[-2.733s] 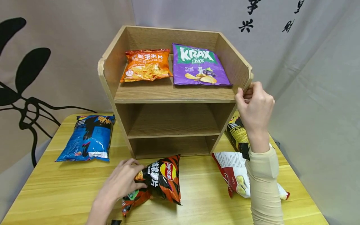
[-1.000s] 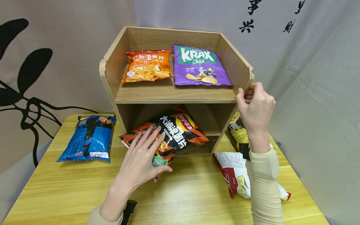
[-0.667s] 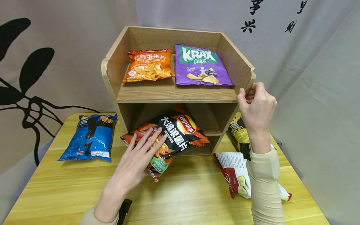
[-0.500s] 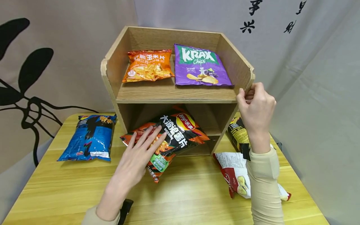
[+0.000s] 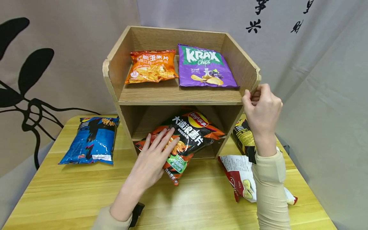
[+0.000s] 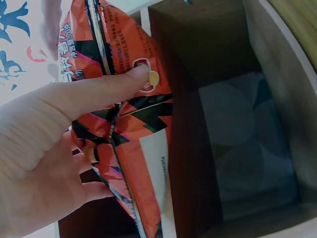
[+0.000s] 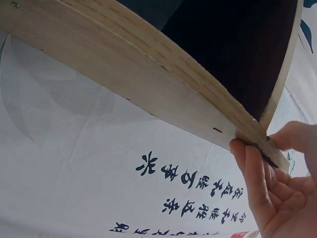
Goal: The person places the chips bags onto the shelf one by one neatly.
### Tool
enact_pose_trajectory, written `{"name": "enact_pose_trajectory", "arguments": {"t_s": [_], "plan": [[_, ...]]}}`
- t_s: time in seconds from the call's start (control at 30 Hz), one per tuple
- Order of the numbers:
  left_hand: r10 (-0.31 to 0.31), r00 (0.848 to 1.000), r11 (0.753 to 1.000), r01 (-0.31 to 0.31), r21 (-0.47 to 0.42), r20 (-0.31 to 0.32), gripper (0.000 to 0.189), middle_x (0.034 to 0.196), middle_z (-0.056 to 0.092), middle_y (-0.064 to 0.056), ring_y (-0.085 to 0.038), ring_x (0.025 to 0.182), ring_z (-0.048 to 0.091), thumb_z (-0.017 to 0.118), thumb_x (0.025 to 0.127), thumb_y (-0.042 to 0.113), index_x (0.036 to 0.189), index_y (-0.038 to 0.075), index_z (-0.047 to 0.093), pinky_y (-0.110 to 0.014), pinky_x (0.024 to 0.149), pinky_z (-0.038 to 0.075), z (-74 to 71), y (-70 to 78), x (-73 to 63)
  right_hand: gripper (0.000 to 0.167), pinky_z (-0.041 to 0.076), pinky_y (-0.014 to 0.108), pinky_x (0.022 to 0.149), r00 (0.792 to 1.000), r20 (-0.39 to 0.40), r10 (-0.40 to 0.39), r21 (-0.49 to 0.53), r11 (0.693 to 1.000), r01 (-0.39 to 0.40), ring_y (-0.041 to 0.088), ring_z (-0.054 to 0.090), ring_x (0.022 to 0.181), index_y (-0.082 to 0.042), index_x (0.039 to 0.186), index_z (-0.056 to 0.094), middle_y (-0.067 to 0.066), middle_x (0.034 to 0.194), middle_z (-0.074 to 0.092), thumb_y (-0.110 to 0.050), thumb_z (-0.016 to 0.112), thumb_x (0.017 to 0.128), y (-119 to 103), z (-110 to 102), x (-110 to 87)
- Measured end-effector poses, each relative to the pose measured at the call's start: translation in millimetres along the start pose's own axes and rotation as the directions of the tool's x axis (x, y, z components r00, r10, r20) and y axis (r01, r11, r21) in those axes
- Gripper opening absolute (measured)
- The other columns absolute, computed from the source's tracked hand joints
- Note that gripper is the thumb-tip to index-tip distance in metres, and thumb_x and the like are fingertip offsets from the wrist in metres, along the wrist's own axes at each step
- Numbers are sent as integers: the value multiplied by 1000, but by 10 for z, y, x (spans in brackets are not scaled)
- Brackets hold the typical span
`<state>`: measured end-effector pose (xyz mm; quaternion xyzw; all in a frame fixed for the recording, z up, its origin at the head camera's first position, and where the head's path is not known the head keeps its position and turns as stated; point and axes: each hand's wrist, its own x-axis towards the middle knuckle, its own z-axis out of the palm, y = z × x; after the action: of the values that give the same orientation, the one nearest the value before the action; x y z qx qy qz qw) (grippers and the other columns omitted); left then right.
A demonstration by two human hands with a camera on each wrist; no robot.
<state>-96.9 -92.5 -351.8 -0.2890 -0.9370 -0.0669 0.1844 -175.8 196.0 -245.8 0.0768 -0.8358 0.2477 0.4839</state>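
The black-and-orange chip bag (image 5: 195,134), held tilted in the left hand (image 5: 152,159) at the middle opening of the wooden shelf unit (image 5: 178,99), whose side panel (image 5: 242,68) the right hand (image 5: 263,111) pinches, is judged light, slick and crushable, best gripped lightly by a seam.

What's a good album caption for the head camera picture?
Left hand holds a black-and-orange chip bag at the wooden shelf; right hand grips the shelf's side.
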Motion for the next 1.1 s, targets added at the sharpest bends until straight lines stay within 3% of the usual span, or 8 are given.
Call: {"name": "enact_pose_trajectory", "arguments": {"t_s": [0.17,0.4,0.67,0.77,0.9,0.97,1.03,1.1], "plan": [[18,995,1000,-16,16,-95,102,153,34,-16,-33,139,37,89,57,14,145,14,37,-57,109,35,65,102,65,22,52,45,59,1000,-3,0,1,1000,0,35,68,61,9,85,60,24,72,70,-13,58,85,-3,1,2],[28,968,994,-2,105,-249,104,140,47,-22,-36,119,52,90,54,43,140,9,44,-46,99,47,214,258,191,22,52,45,59,1000,-3,9,3,1000,-9,36,68,61,10,85,60,25,72,70,-12,59,85,-7,10,-4],[42,931,992,3,123,-362,96,137,50,-20,-33,113,54,88,52,50,127,6,47,-43,92,49,353,320,265,22,52,45,60,999,-7,32,10,999,-32,36,67,61,11,84,59,25,72,69,-11,58,84,-35,12,-7],[94,885,995,-68,72,-456,83,133,53,-18,-35,115,54,89,54,42,119,7,50,-45,91,49,413,313,267,23,52,45,60,999,-8,53,18,998,-52,37,67,62,11,84,59,25,73,69,-11,57,84,-47,17,-12],[218,773,973,-217,75,-596,43,121,64,-12,-34,115,58,77,73,28,109,7,64,-48,93,49,480,312,284,22,52,44,59,1000,-5,22,4,1000,-22,36,68,61,11,84,59,25,73,70,-11,58,85,-28,7,-10],[266,730,961,-253,112,-630,24,116,68,-8,-31,113,62,64,87,25,105,9,68,-48,94,50,504,317,300,22,53,44,58,1000,0,2,-7,1000,-2,35,68,61,10,85,59,25,73,70,-12,59,86,-12,2,-8],[292,709,954,-261,145,-642,24,113,70,-7,-30,111,64,51,96,24,103,11,71,-48,94,50,522,324,318,22,53,44,58,1000,-5,6,-2,1000,-6,35,68,61,10,85,60,25,73,70,-12,59,85,-9,6,-7],[299,709,953,-255,163,-639,31,113,71,-6,-29,111,64,43,101,24,103,11,72,-48,94,49,535,336,335,22,53,43,59,1000,-5,7,-1,1000,-7,35,68,61,10,85,60,25,73,70,-12,59,85,-5,4,-6]]}}
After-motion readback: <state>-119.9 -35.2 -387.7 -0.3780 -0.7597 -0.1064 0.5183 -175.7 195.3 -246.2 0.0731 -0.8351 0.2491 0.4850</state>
